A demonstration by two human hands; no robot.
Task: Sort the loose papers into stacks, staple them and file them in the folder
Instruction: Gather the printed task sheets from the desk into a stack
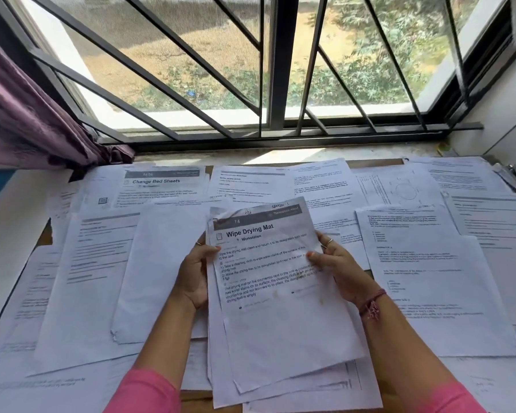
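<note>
Both hands, left (195, 274) and right (337, 265), grip a paper sheaf (274, 293) above the paper-strewn table (191, 396).

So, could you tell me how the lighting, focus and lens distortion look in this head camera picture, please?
Head view: daylight from the window lights the papers evenly, with no harsh glare; the wide lens bows the window frame and the table's edges; the "Wipe Drying Mat" sheet, held by the left hand and right hand, has a readable heading, while the sheets toward the edges are too soft to read.

Centre of the frame: we see a sheaf of papers (277, 296) held between the left hand (195, 275) and right hand (338, 268).
Around it: loose sheets (429, 278) overlap across the table (197, 397).
Upper frame: window grille (251, 84).
Upper left: curtain (27, 120).
</note>
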